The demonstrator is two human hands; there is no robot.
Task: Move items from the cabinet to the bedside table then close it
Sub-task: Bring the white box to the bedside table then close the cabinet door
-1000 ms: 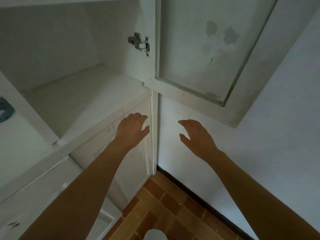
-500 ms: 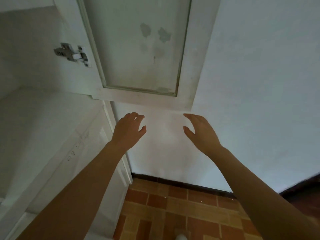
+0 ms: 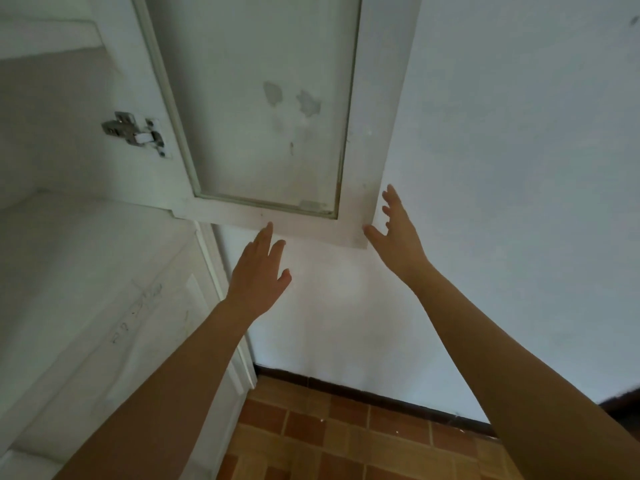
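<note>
**Two hands at the open cabinet door**

One cabinet door stands swung open, w/ its inner side facing the person. It has a white frame and one recessed panel that carries two grey patches where the paint is gone. One metal hinge sits on its left edge, next to the cabinet interior. One shelf is visible inside, and nothing lies on the part of it I can see.

Two bare arms reach up from below. The left hand is open, fingers straight and close together; the fingertips are at the bottom edge of the door frame, approx. in the middle. If they really touch it, I cannot tell. It holds nothing.

The right hand is also open, fingers spread wide, at the lower right corner of the door. The thumb lies just at the corner, the other fingers go up beside the door's free edge. It grips nothing.

Behind is one plain white wall w/ one dark skirting strip, and a floor of brown and orange tiles. The bedside table is not in view.
</note>
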